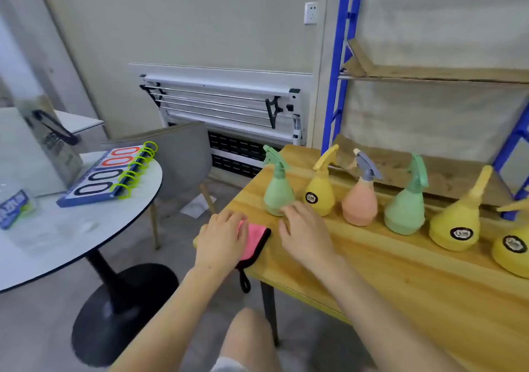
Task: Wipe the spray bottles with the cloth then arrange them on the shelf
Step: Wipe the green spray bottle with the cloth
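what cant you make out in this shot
Head view:
- Pink cloth: mostly under the left hand.
- Rightmost yellow spray bottle: cut off by the right edge.
- Bottle label print: too small to read.
- Right hand fingertips: whether they touch the nearest green bottle is unclear.

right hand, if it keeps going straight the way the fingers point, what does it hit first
Most likely the leftmost green spray bottle. The right hand lies open over the wooden table, fingers pointing up and left toward that bottle's base, the fingertips already about at it. Whether they touch cannot be told from this one view.
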Demonstrator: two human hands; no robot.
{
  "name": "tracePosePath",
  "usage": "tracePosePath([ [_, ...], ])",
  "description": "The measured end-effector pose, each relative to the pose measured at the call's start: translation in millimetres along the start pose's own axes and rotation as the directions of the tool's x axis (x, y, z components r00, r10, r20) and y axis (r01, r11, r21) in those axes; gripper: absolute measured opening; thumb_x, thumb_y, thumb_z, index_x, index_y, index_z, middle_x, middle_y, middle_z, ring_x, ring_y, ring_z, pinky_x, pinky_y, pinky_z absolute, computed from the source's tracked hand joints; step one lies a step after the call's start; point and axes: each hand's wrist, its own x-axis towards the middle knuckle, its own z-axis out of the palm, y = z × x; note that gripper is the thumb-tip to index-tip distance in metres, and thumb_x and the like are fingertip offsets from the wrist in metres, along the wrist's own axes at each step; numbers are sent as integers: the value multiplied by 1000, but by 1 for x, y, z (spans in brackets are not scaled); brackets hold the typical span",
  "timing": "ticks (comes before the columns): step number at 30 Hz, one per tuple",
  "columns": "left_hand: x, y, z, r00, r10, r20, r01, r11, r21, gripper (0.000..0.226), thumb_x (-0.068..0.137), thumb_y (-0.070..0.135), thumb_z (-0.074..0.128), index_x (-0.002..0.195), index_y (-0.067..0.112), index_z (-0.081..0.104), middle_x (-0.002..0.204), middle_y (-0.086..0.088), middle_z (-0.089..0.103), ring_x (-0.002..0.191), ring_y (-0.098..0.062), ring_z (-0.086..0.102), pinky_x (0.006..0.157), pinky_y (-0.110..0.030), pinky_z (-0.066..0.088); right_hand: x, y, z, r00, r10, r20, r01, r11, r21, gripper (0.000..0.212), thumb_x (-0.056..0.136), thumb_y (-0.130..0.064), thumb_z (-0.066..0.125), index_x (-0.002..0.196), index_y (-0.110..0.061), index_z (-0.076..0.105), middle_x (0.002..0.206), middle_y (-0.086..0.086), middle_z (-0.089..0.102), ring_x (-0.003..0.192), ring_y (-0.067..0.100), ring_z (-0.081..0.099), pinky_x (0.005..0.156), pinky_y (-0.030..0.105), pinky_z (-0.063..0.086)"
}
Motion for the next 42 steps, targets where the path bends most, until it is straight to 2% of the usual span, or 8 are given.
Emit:
tracePosePath([
  [7,-12,-43,10,983,21,180,-41,993,111,36,108,34,41,133,32,66,135,6,59,113,-27,51,91,-41,47,7,-26,32,976,-74,204,80,997,-19,38,109,-37,46,141,-21,60,139,-4,58,133,19,51,110,40,43],
  [14,-7,-27,16,975,123,184,-142,986,92,38,107,23,43,136,30,65,131,4,60,102,-25,46,85,-32,40,2,-17,34,968,-31,250,57,994,-95,38,109,-39,48,137,-22,66,132,-1,64,128,24,53,108,43,42],
  [20,-1,-1,29,966,173,192,-170,985,-30,38,106,18,43,133,27,69,134,2,61,101,-23,46,94,-32,42,1,1,20,970,79,230,-98,993,72,9,99,-19,66,108,-21,68,112,-3,65,109,20,60,95,35,52],
  [28,6,37,42,952,205,226,-129,942,-310,30,103,18,50,117,25,75,121,9,59,106,-13,58,89,-39,55,-4,39,-16,947,226,229,-234,972,7,29,90,4,55,100,-23,63,114,3,57,107,29,62,93,45,52],
  [32,17,41,44,964,166,210,-89,939,-333,26,103,23,50,116,29,72,120,12,59,100,-10,61,84,-39,58,-7,43,-18,973,176,152,-162,982,-95,22,97,-17,63,117,-23,67,125,0,58,121,24,53,102,41,47],
  [36,34,38,41,984,98,146,-41,934,-354,22,102,25,54,114,31,71,112,10,64,93,-9,62,82,-38,58,-8,35,-9,989,103,103,-98,994,-55,20,100,-34,66,115,-22,72,119,-3,58,122,21,50,106,40,45],
  [39,47,36,36,995,58,87,-22,927,-373,20,102,23,54,113,27,70,111,8,67,93,-9,63,84,-35,57,-6,27,0,979,108,175,-112,994,13,39,95,-54,69,114,-20,74,116,-2,60,118,20,53,102,40,48],
  [42,57,36,32,997,18,80,14,924,-382,21,103,22,54,117,24,70,115,7,69,95,-9,64,83,-32,57,-8,23,10,959,103,263,-84,993,-86,62,91,-66,65,133,-21,67,131,-1,56,126,24,48,105,42,45],
])
